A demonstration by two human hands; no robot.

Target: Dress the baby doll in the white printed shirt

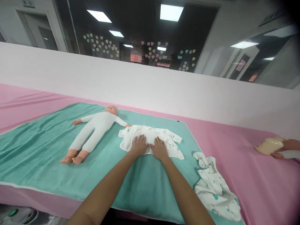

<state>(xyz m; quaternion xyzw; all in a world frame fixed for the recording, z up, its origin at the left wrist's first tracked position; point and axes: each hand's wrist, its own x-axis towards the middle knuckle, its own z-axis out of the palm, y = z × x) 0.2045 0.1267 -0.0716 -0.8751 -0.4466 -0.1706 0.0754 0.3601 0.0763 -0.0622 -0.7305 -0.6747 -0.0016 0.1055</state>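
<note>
A small white baby garment [150, 135] with teal prints lies spread on a teal towel [42, 150]. My left hand [139, 145] and my right hand [159, 148] rest flat on its near edge, side by side, fingers stretched out and holding nothing. A baby doll [93, 128] in a white bodysuit lies on its back to the left of the garment, arms out, head toward the far wall.
A second crumpled white printed garment [217, 187] lies at the towel's right edge on the pink sheet [246, 150]. At far right another doll's parts [276, 147] show. A white partition [140, 84] runs behind the table.
</note>
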